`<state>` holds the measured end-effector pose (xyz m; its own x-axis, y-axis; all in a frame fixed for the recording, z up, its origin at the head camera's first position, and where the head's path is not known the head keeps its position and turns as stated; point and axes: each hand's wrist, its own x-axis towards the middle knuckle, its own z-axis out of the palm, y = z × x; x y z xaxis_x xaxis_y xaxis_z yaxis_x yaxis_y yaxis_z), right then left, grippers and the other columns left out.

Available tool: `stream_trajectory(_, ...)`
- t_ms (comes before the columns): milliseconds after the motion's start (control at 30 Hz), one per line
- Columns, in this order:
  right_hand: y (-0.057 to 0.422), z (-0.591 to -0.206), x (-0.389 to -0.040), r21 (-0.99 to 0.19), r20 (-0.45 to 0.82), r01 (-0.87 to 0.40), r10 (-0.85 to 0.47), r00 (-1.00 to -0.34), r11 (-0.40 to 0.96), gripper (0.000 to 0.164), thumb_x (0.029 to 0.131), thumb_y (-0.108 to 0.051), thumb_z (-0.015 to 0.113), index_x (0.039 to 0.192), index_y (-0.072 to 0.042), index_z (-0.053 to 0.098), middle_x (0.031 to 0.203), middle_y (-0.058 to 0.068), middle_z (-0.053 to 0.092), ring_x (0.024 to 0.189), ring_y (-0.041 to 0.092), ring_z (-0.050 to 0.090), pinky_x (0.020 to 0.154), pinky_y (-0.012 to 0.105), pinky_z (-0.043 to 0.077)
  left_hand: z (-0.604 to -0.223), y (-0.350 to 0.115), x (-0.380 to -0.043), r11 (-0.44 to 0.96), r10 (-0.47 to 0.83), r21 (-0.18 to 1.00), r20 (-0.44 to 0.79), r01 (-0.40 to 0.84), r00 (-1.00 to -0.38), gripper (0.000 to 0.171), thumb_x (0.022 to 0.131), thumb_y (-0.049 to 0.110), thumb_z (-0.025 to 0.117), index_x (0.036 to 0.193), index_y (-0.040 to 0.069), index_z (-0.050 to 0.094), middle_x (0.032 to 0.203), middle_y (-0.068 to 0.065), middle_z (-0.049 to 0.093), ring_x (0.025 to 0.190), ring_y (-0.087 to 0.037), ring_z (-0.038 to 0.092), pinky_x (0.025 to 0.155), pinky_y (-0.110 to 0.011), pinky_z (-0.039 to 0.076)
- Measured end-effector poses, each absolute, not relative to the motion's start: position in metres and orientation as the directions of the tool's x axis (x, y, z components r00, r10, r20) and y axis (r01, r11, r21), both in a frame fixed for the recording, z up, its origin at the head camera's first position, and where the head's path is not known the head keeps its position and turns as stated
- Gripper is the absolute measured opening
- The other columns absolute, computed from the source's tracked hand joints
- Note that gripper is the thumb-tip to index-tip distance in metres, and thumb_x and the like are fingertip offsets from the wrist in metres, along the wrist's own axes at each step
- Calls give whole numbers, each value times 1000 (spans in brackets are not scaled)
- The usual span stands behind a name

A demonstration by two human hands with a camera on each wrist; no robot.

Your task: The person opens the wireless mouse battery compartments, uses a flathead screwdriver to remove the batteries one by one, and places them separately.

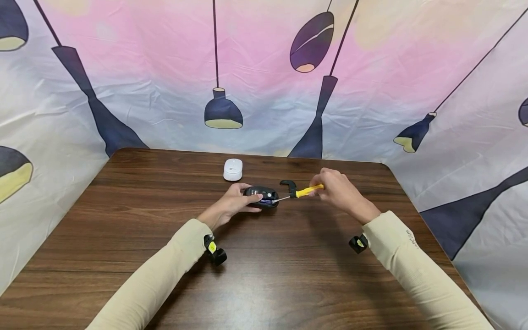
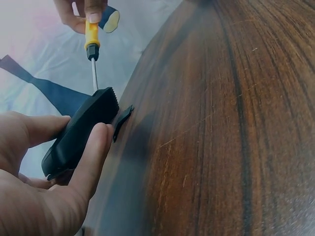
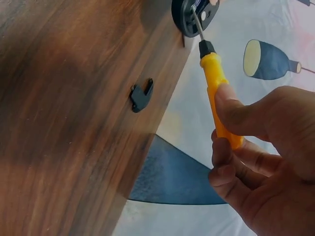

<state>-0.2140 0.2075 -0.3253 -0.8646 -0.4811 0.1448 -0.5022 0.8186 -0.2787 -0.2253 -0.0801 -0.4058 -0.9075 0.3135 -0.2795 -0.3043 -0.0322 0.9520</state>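
My left hand (image 1: 228,206) holds a black computer mouse (image 1: 264,190) above the table, its underside turned up toward the head camera. A purple battery (image 1: 266,201) shows in its uncovered compartment, near the left thumb. In my right hand (image 1: 340,192) is a screwdriver (image 1: 307,190) with a yellow handle, gripped between thumb and fingers. The metal tip reaches the right end of the compartment; whether it touches the battery cannot be told. Below the tool, a curved black battery cover (image 3: 141,98) lies apart on the tabletop, as the right wrist view shows.
A white mouse (image 1: 233,169) rests on the dark wooden table (image 1: 165,220), behind the black one. Along the table's back edge hangs a pastel cloth (image 1: 173,114) printed with lamps. Each wrist wears a small black camera (image 1: 216,254).
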Motion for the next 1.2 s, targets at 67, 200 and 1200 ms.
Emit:
stream_trajectory(67,210,-328,-215,-286,136,-510,-492,-860,812,11,88,-10,80,97,-3,79,83,6,61,72,20,51,61,34,47,-405,-80,-224,-38,314,951,-280,-307,-907,56,97,-2,65,143,-13,35,137,-34,47,108,-37,66,86,-37,62)
stream_trajectory(200,216,-335,-218,-307,126,-520,-508,-852,797,14,89,-9,79,101,-1,79,80,4,56,69,18,44,59,30,40,-404,-80,-222,-44,316,951,-279,-307,-907,54,97,-2,64,142,-13,36,136,-33,48,110,-37,65,86,-37,62)
stream_trajectory(1200,241,-392,-219,-641,119,-395,-423,-898,658,19,91,-3,75,108,3,77,77,6,55,67,20,38,57,25,32,-403,-77,-223,-92,344,938,-284,-333,-895,48,98,-3,62,139,-15,39,139,-32,45,119,-38,60,88,-38,62)
